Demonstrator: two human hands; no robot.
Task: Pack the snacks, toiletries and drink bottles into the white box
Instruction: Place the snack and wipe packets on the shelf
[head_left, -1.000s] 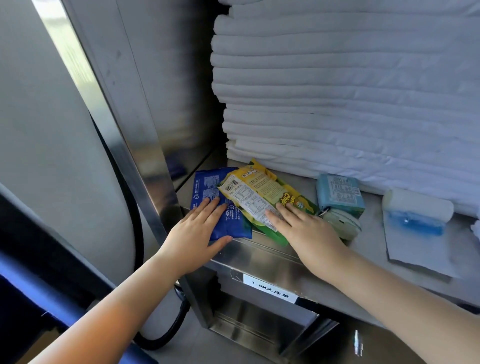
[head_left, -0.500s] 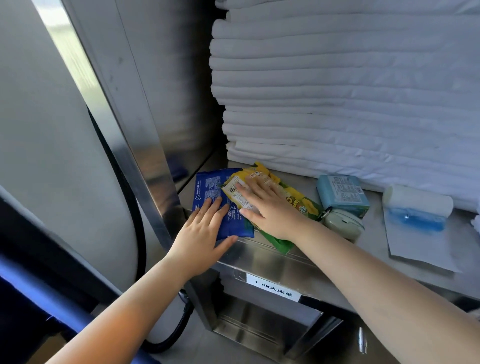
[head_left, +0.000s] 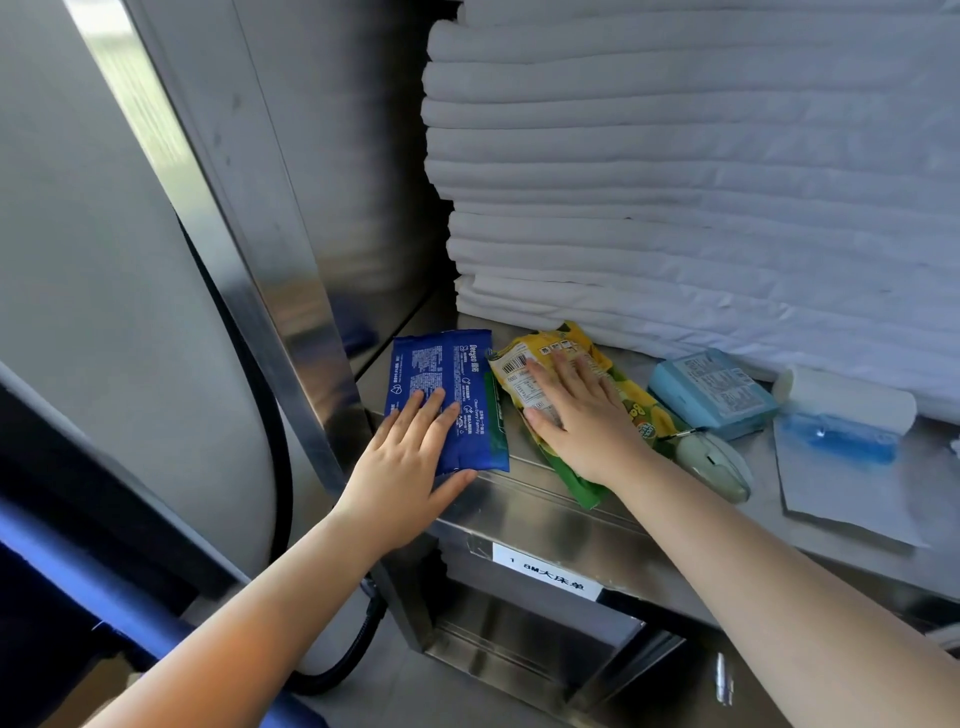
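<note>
Steel shelf (head_left: 540, 499) carries a blue packet (head_left: 441, 374) under the left hand (head_left: 405, 473) and a yellow snack packet (head_left: 540, 353) under the right hand (head_left: 587, 421), fingers (head_left: 423, 415) straight, slightly apart, pressing flat, probably to drag both to the edge for lifting; the white box is unseen.

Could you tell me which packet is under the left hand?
The dark blue packet, leftmost; the right hand rests on the yellow snack packet.

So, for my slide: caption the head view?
Left hand rests on blue packet, right hand on yellow snack bag.
</note>
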